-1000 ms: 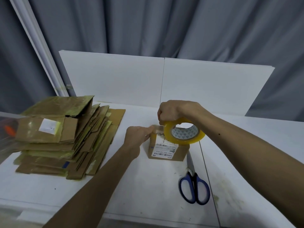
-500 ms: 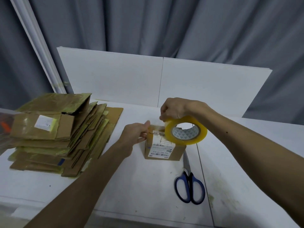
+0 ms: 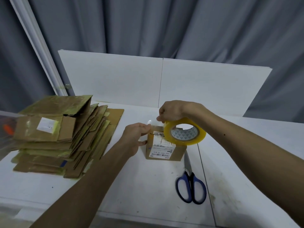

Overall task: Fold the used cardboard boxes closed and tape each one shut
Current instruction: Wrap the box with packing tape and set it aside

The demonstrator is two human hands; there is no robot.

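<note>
A small closed cardboard box (image 3: 165, 149) with a white shipping label stands in the middle of the white table (image 3: 148, 186). My right hand (image 3: 172, 111) grips a roll of clear yellowish tape (image 3: 184, 131) just above the box's right top edge. A short strip of tape (image 3: 153, 122) stretches from the roll to my left hand (image 3: 136, 134), which pinches its free end above the box's left top corner. Its thumb touches the box's left side.
A tall stack of flattened cardboard boxes (image 3: 57, 137) lies on the table's left side. Blue-handled scissors (image 3: 190, 183) lie in front of and to the right of the small box. White boards (image 3: 164, 83) stand behind, with a grey curtain beyond.
The tape strip between my hands has lengthened as my left hand drew its end leftward. The roll stays above the box's right top edge.
</note>
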